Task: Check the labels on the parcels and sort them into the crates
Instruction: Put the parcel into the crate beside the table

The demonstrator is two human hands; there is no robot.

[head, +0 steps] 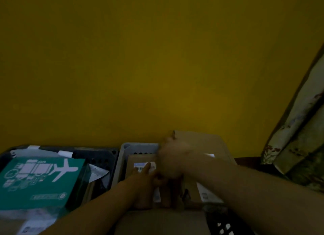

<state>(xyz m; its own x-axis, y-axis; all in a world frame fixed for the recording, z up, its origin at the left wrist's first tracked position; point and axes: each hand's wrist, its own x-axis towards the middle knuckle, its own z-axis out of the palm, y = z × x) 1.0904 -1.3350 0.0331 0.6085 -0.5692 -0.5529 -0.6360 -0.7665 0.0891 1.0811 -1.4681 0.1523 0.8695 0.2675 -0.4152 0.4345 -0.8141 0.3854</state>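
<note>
In the dim light the person's left hand [143, 180] lies with straight fingers on a brown parcel [140, 160] inside the grey crate [138, 147], fingertips reaching its white label [142, 165]. The right hand [172, 157], blurred, grips the near-left edge of a larger brown parcel [201, 143] that is tilted up at the crate's right side, against the yellow wall [157, 59]. To the left, a dark crate [98, 155] holds a green box [40, 180] printed with a white aeroplane, and a patterned curtain [301, 138] hangs at far right.
</note>
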